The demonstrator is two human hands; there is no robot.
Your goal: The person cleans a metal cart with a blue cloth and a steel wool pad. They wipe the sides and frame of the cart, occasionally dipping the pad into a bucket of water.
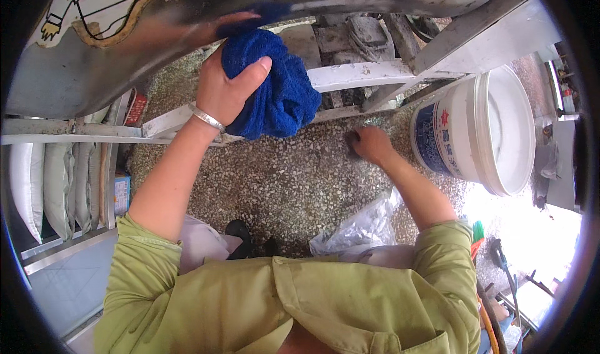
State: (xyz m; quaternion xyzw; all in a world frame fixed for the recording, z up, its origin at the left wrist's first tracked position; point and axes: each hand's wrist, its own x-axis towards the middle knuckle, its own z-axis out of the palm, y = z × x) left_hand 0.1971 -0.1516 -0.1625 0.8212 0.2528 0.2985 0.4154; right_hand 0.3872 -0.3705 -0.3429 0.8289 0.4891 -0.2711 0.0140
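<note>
My left hand (224, 89) grips a bunched blue towelling cloth (276, 91), the thumb lying across its near side. The cloth is just below the curved, shiny metal panel (178, 40) at the top of the view, which mirrors its blue; I cannot tell whether they touch. Lower and to the right, my right hand (372, 144) hangs over the speckled terrazzo floor (290, 180). Its fingers are curled and partly hidden on the dark far side, so whether it holds something is unclear. A white plastic bucket (468, 129) with printed writing is to the right of it.
A white-painted metal frame (370, 73) runs beneath the panel, with a dusty motor-like machine (361, 40) behind it. Clear plastic sheeting (356, 227) lies near my legs. Filled sacks (58, 185) stand on a shelf at left. A long-handled tool (506, 260) is at lower right.
</note>
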